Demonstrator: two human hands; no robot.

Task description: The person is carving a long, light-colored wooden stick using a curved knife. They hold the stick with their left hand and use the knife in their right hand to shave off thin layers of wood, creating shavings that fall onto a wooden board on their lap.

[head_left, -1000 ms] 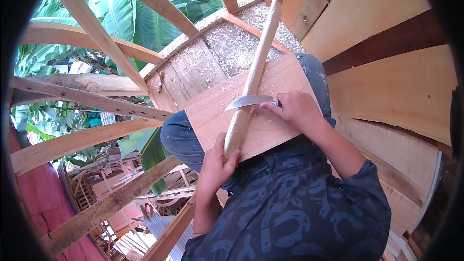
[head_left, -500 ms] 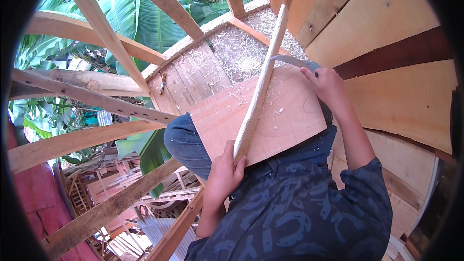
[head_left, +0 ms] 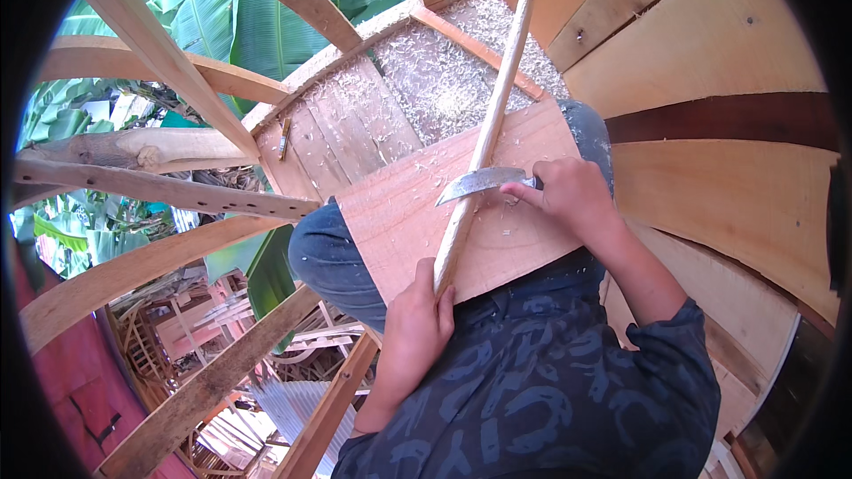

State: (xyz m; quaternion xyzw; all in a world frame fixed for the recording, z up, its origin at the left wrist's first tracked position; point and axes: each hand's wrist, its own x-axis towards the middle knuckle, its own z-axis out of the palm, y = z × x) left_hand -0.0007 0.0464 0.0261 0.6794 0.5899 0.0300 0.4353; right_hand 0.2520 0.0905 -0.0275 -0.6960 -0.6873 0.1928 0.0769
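A long pale wooden stick slants away from me across a flat wooden board that rests on my lap. Closed round the near end of the stick is my left hand. My right hand grips a knife by its handle, most of which the fingers hide. The knife's broad, curved metal blade lies across the stick near its middle, its tip pointing left. A few curled shavings are scattered on the board.
Wood shavings cover the plank floor beyond my knees. A small yellowish-brown marker-like object lies on the floor at left. Wooden rails stand along the left side, with banana leaves outside. A plank wall rises on my right.
The knife and my right hand have come nearer along the stick, from its far part to its middle. My left hand keeps its hold at the near end.
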